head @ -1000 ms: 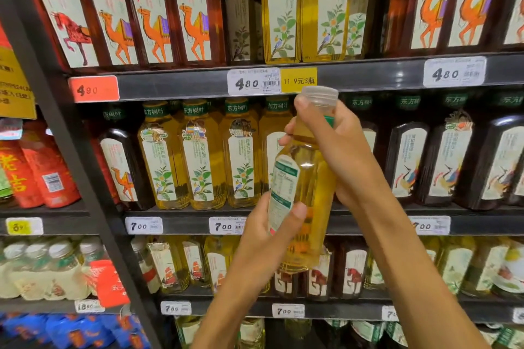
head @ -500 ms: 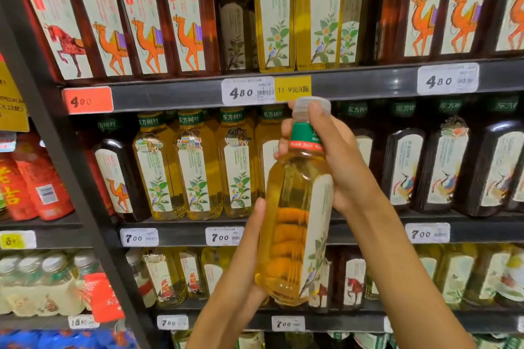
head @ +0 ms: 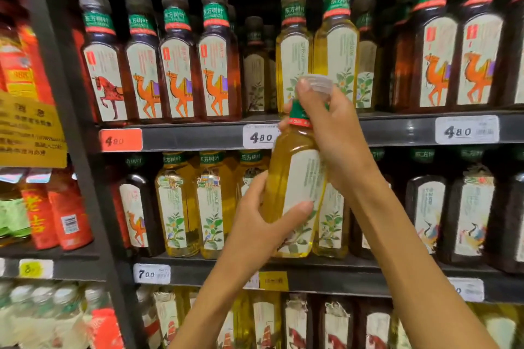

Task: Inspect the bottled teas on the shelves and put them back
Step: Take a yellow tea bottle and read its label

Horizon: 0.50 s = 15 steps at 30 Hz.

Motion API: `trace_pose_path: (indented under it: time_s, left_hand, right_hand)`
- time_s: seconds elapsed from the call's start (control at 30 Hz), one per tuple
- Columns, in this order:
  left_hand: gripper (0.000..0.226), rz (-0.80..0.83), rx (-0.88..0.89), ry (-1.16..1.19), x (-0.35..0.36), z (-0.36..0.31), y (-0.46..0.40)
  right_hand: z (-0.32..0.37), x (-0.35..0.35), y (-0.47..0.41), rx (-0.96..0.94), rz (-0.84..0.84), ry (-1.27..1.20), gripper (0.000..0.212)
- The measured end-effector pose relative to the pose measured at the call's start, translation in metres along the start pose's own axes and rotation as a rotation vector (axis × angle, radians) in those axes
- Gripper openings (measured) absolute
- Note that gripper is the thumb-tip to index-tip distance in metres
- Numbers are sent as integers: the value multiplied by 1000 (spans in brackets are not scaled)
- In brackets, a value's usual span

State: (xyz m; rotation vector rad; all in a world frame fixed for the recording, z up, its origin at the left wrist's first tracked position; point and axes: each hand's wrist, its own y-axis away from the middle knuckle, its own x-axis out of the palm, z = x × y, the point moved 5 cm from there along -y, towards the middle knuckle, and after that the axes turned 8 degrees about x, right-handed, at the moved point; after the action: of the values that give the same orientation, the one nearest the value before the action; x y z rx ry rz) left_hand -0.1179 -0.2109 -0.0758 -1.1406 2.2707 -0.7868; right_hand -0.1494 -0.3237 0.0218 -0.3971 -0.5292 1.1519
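Item: bottle (head: 295,193) of pale yellow tea, held tilted in the air just in front of the 4.80 price tag (head: 261,136).
Left hand (head: 261,218): curled round the lower body, thumb across the label.
Right hand (head: 331,133): curled round the neck, a fingertip on the clear cap.
Risks, judged: a slipping grip drops it; returning it could topple the yellow bottles (head: 195,204) left of and below the tag.
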Motion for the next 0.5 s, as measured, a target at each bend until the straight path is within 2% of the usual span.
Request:
trace_pose_path:
  time_s: [0.13,0.23,0.37,0.5]
  left_hand:
    - [43,-137,201,-70,-20,-27,-39]
    - [59,-226,317,-141,-34,-42,-68]
    - [66,-253,382,-205,-40,-50,-98]
    - [55,-289,397,-218,-41,-46,-116]
  right_hand:
    - [41,16,-28,-185,6,-9,26]
    - [68,26,-47,-381,-38,48,24]
    - [90,38,-66,-567,-67,118,30]
    - [92,45,-84,-599,-86,205,31]
